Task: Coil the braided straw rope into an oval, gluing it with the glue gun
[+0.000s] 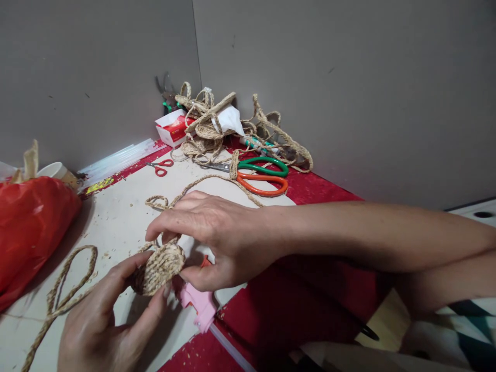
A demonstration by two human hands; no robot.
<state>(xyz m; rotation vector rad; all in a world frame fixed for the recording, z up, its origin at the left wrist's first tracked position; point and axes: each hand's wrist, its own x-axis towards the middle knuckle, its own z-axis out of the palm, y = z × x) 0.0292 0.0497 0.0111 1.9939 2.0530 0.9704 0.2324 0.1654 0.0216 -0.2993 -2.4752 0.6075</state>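
Observation:
A small round coil of braided straw rope (160, 268) is held up between my two hands, its woven face towards me. My left hand (106, 315) grips its left and lower edge between thumb and fingers. On the other side, my right hand (217, 235) has its thumb at the coil's right edge and its fingers bent over the top. Loose braided rope (72, 289) lies in a loop left of my left hand. Partly hidden beneath my right hand is a pink glue gun (199, 307) with a clear glue stick (232, 349) at its back.
Big scissors (263, 178) with green and orange handles and small red scissors (160, 167) lie beyond my hands. Behind them are a pile of braided straw (209, 126), a red-and-white box (170, 127) and clear glue sticks (120, 160). A red bag (34, 227) stands left; grey panels (329, 93) rise behind.

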